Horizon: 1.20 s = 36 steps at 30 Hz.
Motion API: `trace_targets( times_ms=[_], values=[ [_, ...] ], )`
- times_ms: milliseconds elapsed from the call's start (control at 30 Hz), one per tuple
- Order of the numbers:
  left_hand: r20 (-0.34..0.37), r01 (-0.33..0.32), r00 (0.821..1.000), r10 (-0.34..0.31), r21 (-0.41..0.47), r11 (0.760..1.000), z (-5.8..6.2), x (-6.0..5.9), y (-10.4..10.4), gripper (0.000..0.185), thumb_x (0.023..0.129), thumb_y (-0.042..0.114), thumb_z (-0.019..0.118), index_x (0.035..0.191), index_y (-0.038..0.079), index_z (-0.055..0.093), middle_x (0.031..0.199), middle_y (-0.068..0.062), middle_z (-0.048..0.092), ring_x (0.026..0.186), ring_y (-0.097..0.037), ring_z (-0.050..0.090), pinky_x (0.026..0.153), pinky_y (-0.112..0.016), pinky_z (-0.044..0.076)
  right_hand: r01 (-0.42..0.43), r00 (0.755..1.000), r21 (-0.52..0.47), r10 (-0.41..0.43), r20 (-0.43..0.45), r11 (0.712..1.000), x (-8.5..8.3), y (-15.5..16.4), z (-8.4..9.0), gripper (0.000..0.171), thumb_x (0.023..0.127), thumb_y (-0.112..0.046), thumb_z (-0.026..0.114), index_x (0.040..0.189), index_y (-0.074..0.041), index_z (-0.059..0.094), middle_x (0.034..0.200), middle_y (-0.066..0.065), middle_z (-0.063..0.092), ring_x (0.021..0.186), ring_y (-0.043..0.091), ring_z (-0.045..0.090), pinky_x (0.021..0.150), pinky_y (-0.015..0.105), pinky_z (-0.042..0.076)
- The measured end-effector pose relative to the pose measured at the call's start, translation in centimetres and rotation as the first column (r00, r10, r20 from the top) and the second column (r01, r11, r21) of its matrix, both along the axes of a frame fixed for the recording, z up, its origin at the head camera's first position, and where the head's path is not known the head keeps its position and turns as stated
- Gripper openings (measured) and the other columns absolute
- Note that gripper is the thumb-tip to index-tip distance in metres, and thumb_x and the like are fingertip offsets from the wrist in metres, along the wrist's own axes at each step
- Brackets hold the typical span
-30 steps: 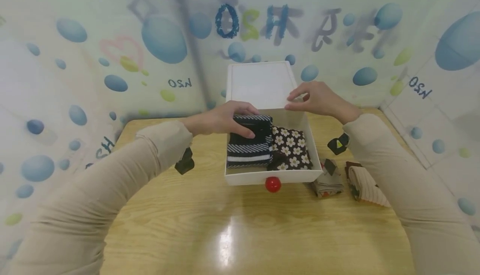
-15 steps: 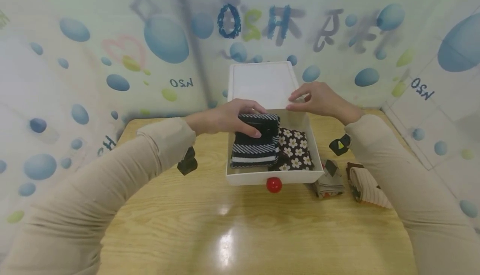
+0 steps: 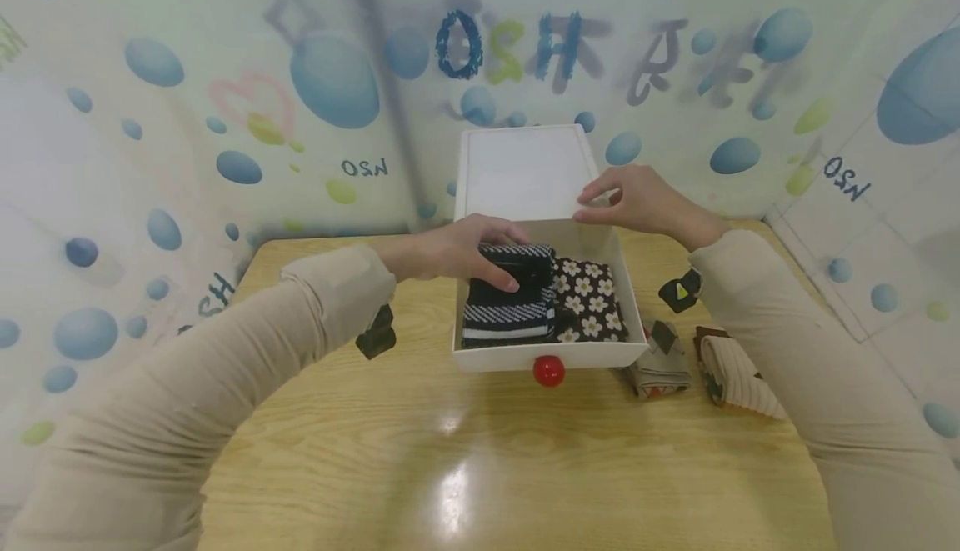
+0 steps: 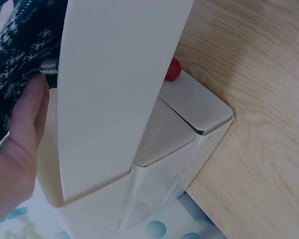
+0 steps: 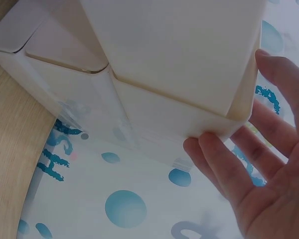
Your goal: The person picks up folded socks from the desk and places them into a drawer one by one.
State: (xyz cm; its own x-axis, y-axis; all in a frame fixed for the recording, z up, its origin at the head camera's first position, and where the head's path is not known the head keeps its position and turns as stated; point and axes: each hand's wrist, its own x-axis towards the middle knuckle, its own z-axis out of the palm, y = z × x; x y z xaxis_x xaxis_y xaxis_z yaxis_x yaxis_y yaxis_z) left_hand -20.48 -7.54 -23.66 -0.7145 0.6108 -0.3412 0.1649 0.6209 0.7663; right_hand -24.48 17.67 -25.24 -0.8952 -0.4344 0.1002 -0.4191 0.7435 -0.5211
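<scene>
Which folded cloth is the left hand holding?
The black-and-white striped cloth: the left hand grips it, whereas the flowered cloth in the drawer and the grey cloth and cream cloth on the table are untouched.

The wood-grain table (image 3: 337, 434) bears a white drawer unit (image 3: 525, 172), grey cloth (image 3: 660, 372) and cream cloth (image 3: 738, 378).

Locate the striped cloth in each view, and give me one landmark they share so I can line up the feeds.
Head: just below and right of centre, the striped cloth is in the left hand, at the drawer.
Left wrist: upper left corner; the striped cloth is partly cut off by the frame.
Right wrist: not in it.
Shared landmark: the wooden table.
</scene>
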Motion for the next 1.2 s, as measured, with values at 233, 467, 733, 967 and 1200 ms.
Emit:
trace_targets(
  times_ms=[233, 467, 733, 967, 1200],
  values=[
    [-0.010, 0.019, 1.000, -0.019, -0.041, 0.999, 0.15, 0.13, 0.19, 0.057, 0.071, 0.009, 0.073, 0.122, 0.015, 0.049, 0.129, -0.007, 0.044, 0.117, -0.024, 0.039, 0.085, -0.037, 0.045, -0.003, 1.000, 0.002, 0.003, -0.007, 1.000, 0.05, 0.05, -0.06, 0.036, 0.079, -0.027, 0.067, 0.103, -0.001, 0.064, 0.110, 0.016, 0.057, 0.094, 0.034, 0.056, 0.079, 0.044, 0.047],
    [-0.018, 0.039, 0.999, -0.040, -0.054, 0.998, -0.07, -0.05, 0.34, 0.056, 0.071, 0.007, 0.073, 0.121, 0.014, 0.049, 0.125, -0.008, 0.048, 0.112, -0.023, 0.045, 0.090, -0.035, 0.042, -0.006, 1.000, 0.001, 0.006, -0.007, 1.000, -0.06, 0.13, -0.14, 0.036, 0.079, -0.027, 0.067, 0.103, -0.001, 0.064, 0.110, 0.016, 0.057, 0.095, 0.034, 0.056, 0.079, 0.044, 0.047],
    [-0.078, 0.067, 0.994, -0.073, -0.067, 0.995, -0.30, -0.39, 0.23, 0.057, 0.070, 0.006, 0.074, 0.121, 0.010, 0.050, 0.125, -0.010, 0.048, 0.113, -0.024, 0.043, 0.092, -0.037, 0.039, -0.003, 1.000, -0.003, 0.003, 0.013, 1.000, -0.05, 0.12, -0.10, 0.037, 0.078, -0.028, 0.067, 0.104, -0.002, 0.063, 0.111, 0.014, 0.057, 0.096, 0.033, 0.056, 0.080, 0.042, 0.047],
    [-0.102, 0.054, 0.993, -0.058, -0.039, 0.998, -0.44, -0.56, 0.27, 0.052, 0.070, 0.006, 0.074, 0.117, 0.012, 0.052, 0.120, -0.009, 0.051, 0.107, -0.025, 0.048, 0.086, -0.035, 0.045, 0.005, 1.000, -0.005, -0.004, 0.023, 1.000, -0.06, 0.16, -0.16, 0.036, 0.079, -0.027, 0.067, 0.104, -0.002, 0.063, 0.112, 0.014, 0.056, 0.096, 0.034, 0.055, 0.080, 0.043, 0.047],
    [-0.108, -0.027, 0.994, 0.031, 0.039, 0.999, -0.46, -0.52, -0.34, 0.047, 0.071, 0.000, 0.072, 0.114, 0.007, 0.055, 0.109, -0.011, 0.055, 0.098, -0.025, 0.055, 0.077, -0.031, 0.050, 0.000, 1.000, 0.001, 0.000, 0.025, 1.000, -0.12, 0.19, -0.16, 0.036, 0.079, -0.027, 0.066, 0.105, -0.002, 0.063, 0.114, 0.015, 0.055, 0.097, 0.034, 0.055, 0.080, 0.043, 0.047]
  ],
)
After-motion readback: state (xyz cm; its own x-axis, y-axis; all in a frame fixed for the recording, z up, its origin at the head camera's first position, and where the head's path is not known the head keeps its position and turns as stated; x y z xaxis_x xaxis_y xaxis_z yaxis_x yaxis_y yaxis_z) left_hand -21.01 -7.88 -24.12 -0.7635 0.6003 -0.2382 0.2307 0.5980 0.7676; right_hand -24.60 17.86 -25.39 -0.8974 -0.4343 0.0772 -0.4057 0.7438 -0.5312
